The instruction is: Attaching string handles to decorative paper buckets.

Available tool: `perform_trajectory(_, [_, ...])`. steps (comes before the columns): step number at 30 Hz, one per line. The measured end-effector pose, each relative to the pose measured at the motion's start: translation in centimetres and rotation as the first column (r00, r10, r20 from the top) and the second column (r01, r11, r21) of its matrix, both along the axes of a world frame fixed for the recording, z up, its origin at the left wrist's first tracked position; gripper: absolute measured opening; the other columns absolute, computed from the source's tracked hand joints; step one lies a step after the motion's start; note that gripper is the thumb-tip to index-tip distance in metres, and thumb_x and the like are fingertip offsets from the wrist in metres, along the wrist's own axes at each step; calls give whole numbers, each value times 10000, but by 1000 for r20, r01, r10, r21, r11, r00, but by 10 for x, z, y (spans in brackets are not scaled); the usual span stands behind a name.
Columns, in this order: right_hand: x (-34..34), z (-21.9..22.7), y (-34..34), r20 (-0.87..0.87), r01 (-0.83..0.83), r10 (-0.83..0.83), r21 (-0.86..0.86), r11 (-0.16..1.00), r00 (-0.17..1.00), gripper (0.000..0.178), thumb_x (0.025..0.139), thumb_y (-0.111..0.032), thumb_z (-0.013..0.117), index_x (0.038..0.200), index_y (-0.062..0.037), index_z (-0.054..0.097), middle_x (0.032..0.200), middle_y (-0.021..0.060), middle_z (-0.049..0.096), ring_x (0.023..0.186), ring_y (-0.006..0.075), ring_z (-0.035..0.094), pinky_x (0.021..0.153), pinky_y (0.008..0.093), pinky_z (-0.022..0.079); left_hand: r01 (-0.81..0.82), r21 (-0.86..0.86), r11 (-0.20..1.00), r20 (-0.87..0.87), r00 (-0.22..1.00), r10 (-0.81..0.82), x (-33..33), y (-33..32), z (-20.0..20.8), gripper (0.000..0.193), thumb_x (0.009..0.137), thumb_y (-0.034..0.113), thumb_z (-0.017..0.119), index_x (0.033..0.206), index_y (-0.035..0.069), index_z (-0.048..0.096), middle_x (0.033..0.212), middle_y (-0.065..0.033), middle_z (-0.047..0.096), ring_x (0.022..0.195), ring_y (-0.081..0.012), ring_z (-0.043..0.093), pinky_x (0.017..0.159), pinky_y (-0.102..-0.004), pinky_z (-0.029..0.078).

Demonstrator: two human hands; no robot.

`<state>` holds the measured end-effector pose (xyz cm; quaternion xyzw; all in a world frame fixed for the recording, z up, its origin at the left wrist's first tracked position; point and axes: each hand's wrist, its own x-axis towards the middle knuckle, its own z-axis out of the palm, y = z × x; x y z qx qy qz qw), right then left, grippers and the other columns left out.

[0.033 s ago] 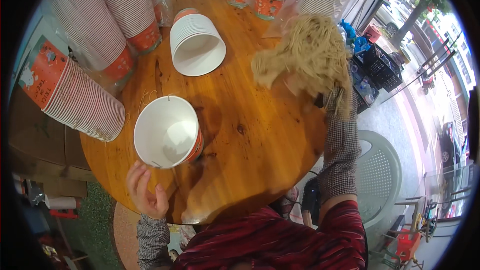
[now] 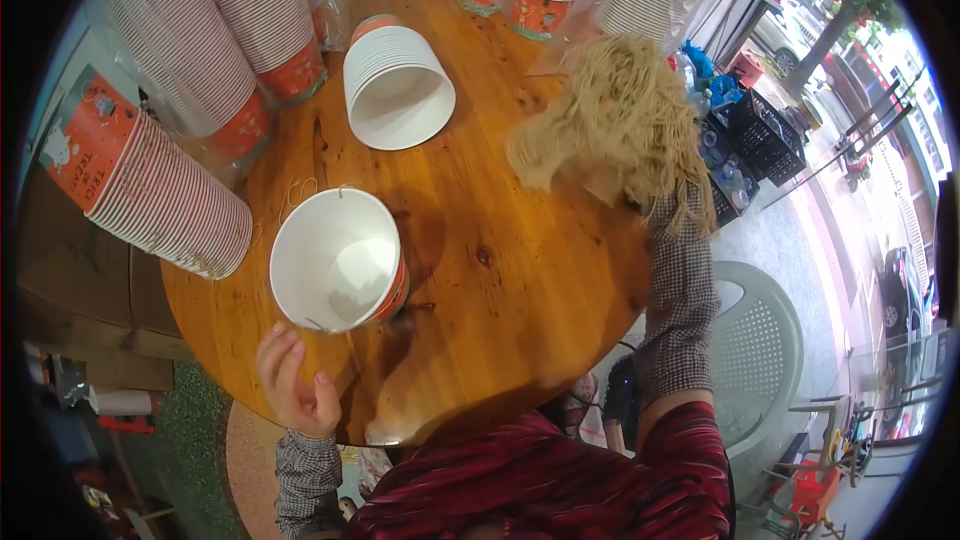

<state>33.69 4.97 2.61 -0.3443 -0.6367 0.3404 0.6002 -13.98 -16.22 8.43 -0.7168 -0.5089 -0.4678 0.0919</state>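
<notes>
On the round wooden table (image 2: 500,310) stands a white-lined paper bucket (image 2: 335,260) with an orange outside and a thin cord at its rim. My left hand (image 2: 300,385) is open just below that rim, fingers loosely bent and holding nothing. At the right, my right hand (image 2: 598,183) is in a big tangled bundle of tan twine (image 2: 630,110) and grips it; the strands cover most of its fingers and drape over the checked sleeve. Farther back, a short nested stack of buckets (image 2: 400,95) lies on its side, mouth toward me.
A leaning stack of orange buckets (image 2: 170,190) is at the left edge. Tall plastic-wrapped bucket stacks (image 2: 262,25) line the back. Beyond the table's right side are a pale green plastic chair (image 2: 755,350) and a black crate (image 2: 760,130) near bottles.
The twine bundle shifts slightly, its loose left part sagging a little lower around my right hand. My left hand and the buckets stay essentially in place.
</notes>
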Motion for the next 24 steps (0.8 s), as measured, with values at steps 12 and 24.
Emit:
perform_trajectory(12, [-95, 30, 6, -629, -701, 408, -326, 635, 662, 436, 1022, -279, 419, 1331, 27, 434, 1302, 146, 539, 1158, 245, 559, 980, 382, 480, 669, -238, 704, 734, 598, -321, 134, 55, -10, 829, 817, 105, 703, 1482, 18, 216, 1539, -151, 190, 1397, -252, 258, 1071, -388, 334])
perform_trajectory(24, [-87, 7, -32, -514, -651, 407, -509, 563, 755, 544, 952, -200, 576, 1411, 9, 371, 1339, 107, 522, 1163, 189, 554, 982, 338, 464, 861, 57, 505, 973, -162, 166, 168, 140, -36, 359, 999, 179, 394, 1299, 1, 482, 1222, -110, 592, 1094, -224, 591, 941, -353, 497])
